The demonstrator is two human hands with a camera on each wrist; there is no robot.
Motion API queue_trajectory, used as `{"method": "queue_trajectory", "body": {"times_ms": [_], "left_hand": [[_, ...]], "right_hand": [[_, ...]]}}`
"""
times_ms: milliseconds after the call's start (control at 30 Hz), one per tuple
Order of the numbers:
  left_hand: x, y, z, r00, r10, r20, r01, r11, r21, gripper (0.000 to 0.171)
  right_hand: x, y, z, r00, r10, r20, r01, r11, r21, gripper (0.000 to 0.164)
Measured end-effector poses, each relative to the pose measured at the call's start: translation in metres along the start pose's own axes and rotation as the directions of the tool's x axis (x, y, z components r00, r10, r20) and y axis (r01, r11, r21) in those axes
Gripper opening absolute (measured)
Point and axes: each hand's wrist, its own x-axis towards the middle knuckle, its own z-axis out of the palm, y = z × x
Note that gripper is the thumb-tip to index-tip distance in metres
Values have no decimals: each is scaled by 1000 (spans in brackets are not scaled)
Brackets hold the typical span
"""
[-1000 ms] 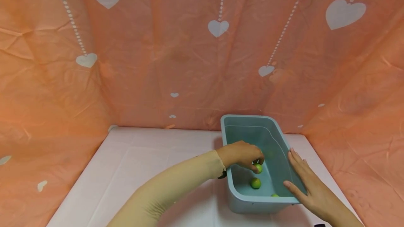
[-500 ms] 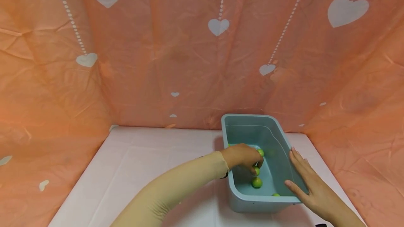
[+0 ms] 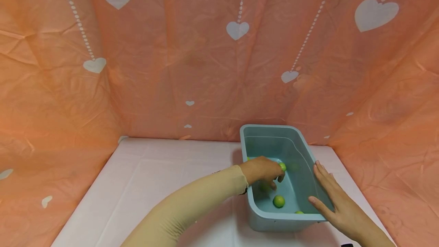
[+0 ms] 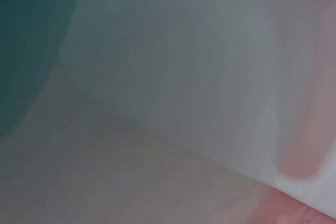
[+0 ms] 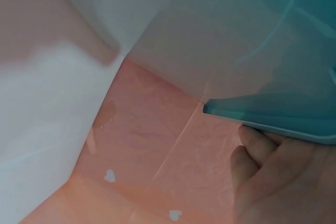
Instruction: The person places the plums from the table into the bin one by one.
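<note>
The grey-blue plastic bin (image 3: 272,216) stands on the right part of the table. My left hand (image 3: 262,170) reaches over its left rim, fingers and thumb bent loosely downward, with no fruit visible between them. Small green limes lie inside: one (image 3: 279,201) in front of the hand, another (image 3: 282,167) just beyond the fingers. A further lime (image 3: 299,212) is mostly hidden by the front wall. Faint green shows under the palm. My right hand (image 3: 337,201) rests against the bin's right rim, fingers extended and thumb over the front corner. In the right wrist view, its fingertips touch the rim (image 5: 283,129).
A pinkish-white cover lies on the table (image 3: 164,178). Orange curtains (image 3: 192,68) with white hearts enclose the back and sides, close behind the bin. The left wrist view is dim and blurred, showing mostly a pale surface and a dark teal patch.
The lime that was between my left thumb and fingers no longer shows there. The left thumb has drawn slightly back to the left. My right hand keeps its place on the rim.
</note>
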Motion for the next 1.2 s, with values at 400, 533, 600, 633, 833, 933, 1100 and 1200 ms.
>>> {"method": "queue_trajectory", "body": {"times_ms": [400, 533, 600, 633, 833, 933, 1100, 1200], "left_hand": [[-3, -10, -3, 986, 29, -165, -43, 996, -80, 31], [-12, -16, -8, 973, 40, -227, -72, 988, -135, 29], [-21, -21, -11, 961, 38, -273, -87, 982, -167, 27], [-27, -24, -12, 954, 36, -298, -93, 979, -180, 27], [-70, -50, -14, 884, -6, -467, -103, 973, -208, 33], [-93, -64, -8, 839, -54, -541, -75, 974, -214, 37], [-127, -82, 5, 779, -125, -615, -53, 963, -264, 41], [-145, -90, 14, 749, -147, -646, -46, 961, -272, 43]], "right_hand": [[5, 3, 1, 1000, -4, 11, 3, 1000, 22, 90], [5, 4, 1, 1000, -4, 9, 4, 1000, 19, 90], [5, 6, 1, 1000, -3, 9, 3, 1000, 13, 90], [5, 6, 1, 1000, 1, 11, -1, 1000, 12, 90], [6, 11, 0, 1000, 12, 11, -13, 999, 34, 93], [8, 11, -2, 999, 25, 20, -26, 999, 47, 94], [8, 12, -6, 998, 47, 39, -49, 997, 53, 95], [7, 14, -8, 999, 24, 24, -25, 998, 63, 94]]}}
